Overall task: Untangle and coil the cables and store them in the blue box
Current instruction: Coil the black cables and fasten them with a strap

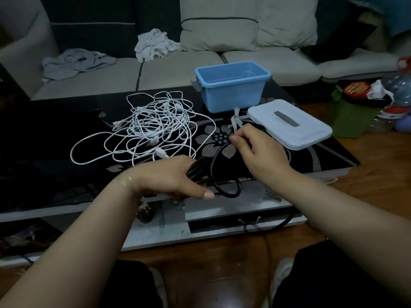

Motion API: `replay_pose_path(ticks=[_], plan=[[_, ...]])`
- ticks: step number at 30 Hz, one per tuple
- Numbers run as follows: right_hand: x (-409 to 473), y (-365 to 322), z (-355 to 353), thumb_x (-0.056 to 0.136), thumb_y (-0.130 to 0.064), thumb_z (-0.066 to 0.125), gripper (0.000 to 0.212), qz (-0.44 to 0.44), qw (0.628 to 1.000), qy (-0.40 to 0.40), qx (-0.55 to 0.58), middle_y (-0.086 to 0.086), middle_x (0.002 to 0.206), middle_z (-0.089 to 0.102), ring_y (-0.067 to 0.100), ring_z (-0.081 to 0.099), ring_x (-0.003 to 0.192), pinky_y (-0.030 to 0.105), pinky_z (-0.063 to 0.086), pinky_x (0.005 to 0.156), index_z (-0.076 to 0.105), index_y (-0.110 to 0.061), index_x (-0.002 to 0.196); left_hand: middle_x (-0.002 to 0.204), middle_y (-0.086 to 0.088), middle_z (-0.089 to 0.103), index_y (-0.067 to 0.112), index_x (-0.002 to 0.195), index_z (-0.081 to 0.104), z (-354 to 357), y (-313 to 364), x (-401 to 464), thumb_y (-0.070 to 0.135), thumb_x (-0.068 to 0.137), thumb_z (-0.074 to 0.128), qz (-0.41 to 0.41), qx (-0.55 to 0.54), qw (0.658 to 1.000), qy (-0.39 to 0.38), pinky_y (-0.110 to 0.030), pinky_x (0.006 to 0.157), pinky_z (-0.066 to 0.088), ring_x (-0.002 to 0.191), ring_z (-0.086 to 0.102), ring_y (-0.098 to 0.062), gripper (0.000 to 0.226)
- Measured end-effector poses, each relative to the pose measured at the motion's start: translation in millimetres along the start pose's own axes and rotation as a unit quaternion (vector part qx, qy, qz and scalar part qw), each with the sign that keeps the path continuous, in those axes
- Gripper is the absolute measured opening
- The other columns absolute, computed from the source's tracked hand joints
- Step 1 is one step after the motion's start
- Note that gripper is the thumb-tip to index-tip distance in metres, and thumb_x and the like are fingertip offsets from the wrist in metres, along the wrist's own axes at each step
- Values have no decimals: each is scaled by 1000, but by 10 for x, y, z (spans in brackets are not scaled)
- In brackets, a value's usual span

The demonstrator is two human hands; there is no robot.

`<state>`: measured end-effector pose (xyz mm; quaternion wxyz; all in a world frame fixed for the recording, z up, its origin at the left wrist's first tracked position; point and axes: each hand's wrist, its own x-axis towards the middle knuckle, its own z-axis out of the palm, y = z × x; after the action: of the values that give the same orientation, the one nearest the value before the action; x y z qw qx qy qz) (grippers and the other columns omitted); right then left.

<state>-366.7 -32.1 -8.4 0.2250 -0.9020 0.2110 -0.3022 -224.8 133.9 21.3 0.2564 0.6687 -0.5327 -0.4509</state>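
Left hand [175, 181] is clenched round a bundle of black cable [224, 174], several turns gathered in the fist at the near table [55, 130] edge. One loop springs out of the fist toward the right hand [260, 150] and curls back under the thumb. Right hand, just beyond that loop, pinches a pale tie [235, 123] between thumb and forefinger; whether it also holds a strand of black cable I cannot tell. Judgement: the black cable is thick and fairly stiff, rubbery and not slippery. It should keep a loop shape but will spring open if released, so the hold belongs where the turns cross, as the left fist has it, with the tie going round just beside the fist. Moderate weight, not fragile. A further length of black cable hangs below the fist, off the table front toward the floor. Beyond the left hand lies the white tangle [146, 127], thin cords in many overlapping loops with small plugs showing; likely light, limp and prone to snagging, best taken by a plug end and drawn out. Past the right hand stands the box [231, 94], open, blue, nothing visible inside. Its lid [307, 130] lies flat just beside the right hand.
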Motion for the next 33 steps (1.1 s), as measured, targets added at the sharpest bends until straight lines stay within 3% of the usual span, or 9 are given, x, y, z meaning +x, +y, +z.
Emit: replay_pose_path(ticks=[4,11,13,15,17,19,24,28,33], plan=[[89,171,10,100,-40,33,32,-14,1000,-6,-21,-11,79,43,20,49,85,34,35,66,50,-19,82,36,0,34,15,56,50,-152,-55,-155,19,80,67,67,-139,988,-7,-21,42,36,27,29,-10,30],[77,158,118,101,-37,33,38,-18,977,-182,-107,-1,96,55,20,47,102,31,31,82,60,-17,83,35,10,29,19,49,44,-170,-73,-166,22,74,71,123,-364,914,131,-18,37,35,22,23,0,37],[42,80,103,101,-37,36,32,-44,968,-221,-110,-3,123,53,19,41,122,33,30,101,63,-20,106,34,10,28,21,45,43,-178,-34,-161,20,80,61,112,-392,897,170,-18,36,34,22,21,0,39],[-61,-86,77,100,-38,36,42,-78,969,-228,-57,-5,144,39,14,30,134,31,21,110,45,-19,136,34,8,27,21,43,42,-160,-1,-158,21,81,53,102,-366,908,179,-19,36,33,22,20,-1,39],[-175,-279,59,98,-44,34,47,-66,972,-219,47,-7,132,45,8,37,125,17,25,104,40,-19,137,34,7,27,20,44,43,-102,20,-135,20,82,53,89,-332,925,162,-20,38,33,22,21,-4,40],[-229,-395,85,92,-47,32,35,-12,969,-187,160,-15,110,49,0,45,104,5,31,88,46,-27,117,34,6,28,19,44,45,-27,33,-84,20,83,54,81,-319,933,148,-20,38,34,23,22,-5,40],[-208,-350,235,92,-47,31,46,66,956,-85,272,6,110,52,13,49,108,25,37,95,52,-11,111,35,5,30,17,44,52,116,58,47,19,86,59,71,-285,950,106,-22,41,37,24,25,-6,42],[-179,-353,227,93,-57,27,47,74,954,-43,286,-4,79,49,9,48,78,28,38,74,44,-13,89,37,0,30,12,52,49,152,99,70,27,86,61,85,-227,969,53,-22,44,38,27,27,-9,39],[-112,-318,109,87,-64,38,52,11,975,-17,223,-4,83,62,10,60,80,38,49,74,43,-23,118,38,0,35,-2,79,52,255,168,105,13,89,64,51,-121,991,23,-22,44,35,28,28,-10,22]])
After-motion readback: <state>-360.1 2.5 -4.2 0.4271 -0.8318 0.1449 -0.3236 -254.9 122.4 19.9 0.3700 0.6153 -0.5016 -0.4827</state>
